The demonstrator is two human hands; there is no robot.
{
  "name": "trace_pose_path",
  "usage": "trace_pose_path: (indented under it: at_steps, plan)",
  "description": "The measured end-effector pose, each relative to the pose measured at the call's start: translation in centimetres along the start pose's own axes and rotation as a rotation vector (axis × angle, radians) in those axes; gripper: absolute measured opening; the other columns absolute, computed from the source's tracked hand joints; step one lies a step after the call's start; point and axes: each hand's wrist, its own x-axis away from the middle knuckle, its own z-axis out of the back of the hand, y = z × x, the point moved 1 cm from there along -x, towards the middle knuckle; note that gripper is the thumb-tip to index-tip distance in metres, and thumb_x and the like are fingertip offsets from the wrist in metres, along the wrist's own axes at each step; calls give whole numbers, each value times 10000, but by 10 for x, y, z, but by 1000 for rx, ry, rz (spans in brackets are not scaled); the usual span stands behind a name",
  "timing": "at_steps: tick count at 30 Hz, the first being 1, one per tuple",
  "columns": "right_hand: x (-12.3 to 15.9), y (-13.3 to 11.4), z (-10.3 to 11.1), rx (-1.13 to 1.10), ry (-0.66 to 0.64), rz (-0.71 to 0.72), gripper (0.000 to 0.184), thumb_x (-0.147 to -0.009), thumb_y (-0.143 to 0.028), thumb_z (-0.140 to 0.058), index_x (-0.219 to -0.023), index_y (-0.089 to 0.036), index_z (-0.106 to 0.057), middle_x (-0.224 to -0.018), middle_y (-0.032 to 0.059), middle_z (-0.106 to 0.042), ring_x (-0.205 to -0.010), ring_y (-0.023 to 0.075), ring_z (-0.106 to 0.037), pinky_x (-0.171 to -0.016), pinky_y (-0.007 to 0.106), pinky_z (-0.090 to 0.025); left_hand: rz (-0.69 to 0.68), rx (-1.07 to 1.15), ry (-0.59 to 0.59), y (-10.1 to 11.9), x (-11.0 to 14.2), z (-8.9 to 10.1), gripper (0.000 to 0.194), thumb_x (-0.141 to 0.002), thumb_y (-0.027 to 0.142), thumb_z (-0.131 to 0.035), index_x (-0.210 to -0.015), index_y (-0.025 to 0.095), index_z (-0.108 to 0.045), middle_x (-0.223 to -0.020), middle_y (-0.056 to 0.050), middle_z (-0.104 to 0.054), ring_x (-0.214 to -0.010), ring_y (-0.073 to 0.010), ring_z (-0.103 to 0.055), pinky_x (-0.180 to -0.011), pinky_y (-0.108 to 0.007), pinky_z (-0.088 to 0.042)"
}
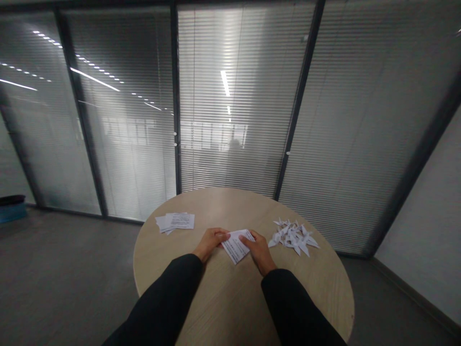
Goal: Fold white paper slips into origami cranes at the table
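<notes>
Between my two hands is a folded sheet of printed white paper [236, 249], with one corner pointing down toward me. My left hand [212, 242] pinches its upper left edge, thumb on top. On the other side, my right hand [260, 249] grips the upper right edge, its thumb lying on the paper. The fingers beneath the sheet are partly hidden. To the right lies a heap of folded white paper shapes with pointed ends [293, 236]. A small stack of printed paper sheets [180, 221] rests at the left.
Everything lies on a round, light wooden table [223, 202]. Behind it stands a glass partition with blinds [230, 158] and dark frames. A blue container with a dark rim [12, 210] is on the grey floor at far left. A white wall [425, 240] rises at right.
</notes>
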Motion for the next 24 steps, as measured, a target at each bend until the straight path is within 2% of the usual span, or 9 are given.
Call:
trace_pose_path:
  at_steps: [4, 7, 10, 13, 16, 19, 24]
  plan:
    - [2, -1, -4, -9, -98, -2, 359, -626, -444, -705, -800, -134, -652, -703, 43, -673, -651, 212, -620, -557, 284, -470, 58, -120, -104, 0, 3, 0, 425, -547, 486, -750, -679, 86, -690, -604, -58, -660, -552, -148, -585, -554, -243, -419]
    - [3, -4, -4, -23, -45, 22, 458, -613, -452, -721, -944, -145, -647, -813, 65, -689, -741, 233, -633, -623, 306, -499, 110, -111, -185, -1, 4, -2, 450, -542, 507, -746, -694, 86, -696, -652, -73, -682, -606, -177, -613, -598, -266, -449]
    - [3, -9, -4, -96, -18, 36, 667, -653, -472, -695, -1229, -191, -510, -946, 76, -690, -834, 238, -640, -710, 338, -513, 106, -12, -137, -2, 4, -1, 464, -543, 507, -750, -717, 80, -693, -681, -88, -693, -623, -187, -625, -621, -280, -470]
    - [4, -15, -5, -174, -104, 72, 719, -726, -441, -637, -1359, -247, -357, -1101, 82, -650, -975, 232, -617, -829, 369, -492, 73, 124, -71, -1, 1, 1, 454, -561, 474, -760, -752, 69, -688, -713, -113, -700, -652, -197, -643, -672, -304, -494]
    - [7, -19, -7, -183, -229, 134, 574, -721, -336, -635, -1271, -271, -482, -1276, 66, -546, -1139, 239, -528, -931, 381, -443, 70, 227, -47, 0, -2, 4, 424, -591, 421, -767, -794, 58, -683, -755, -135, -704, -675, -200, -656, -699, -313, -510]
    - [10, -17, -8, -169, -356, 150, 462, -699, -238, -617, -1159, -273, -590, -1298, 51, -518, -1167, 247, -503, -939, 389, -438, 79, 289, -15, -1, -3, 6, 348, -646, 348, -754, -815, 54, -676, -774, -138, -705, -682, -186, -658, -700, -288, -519]
    - [8, -9, -6, -137, -369, 222, 436, -669, -192, -625, -1095, -284, -639, -1362, 48, -423, -1195, 251, -470, -924, 388, -446, 94, 359, 25, -1, -5, 7, 202, -733, 250, -693, -818, 68, -667, -806, -118, -708, -685, -158, -656, -700, -245, -525]
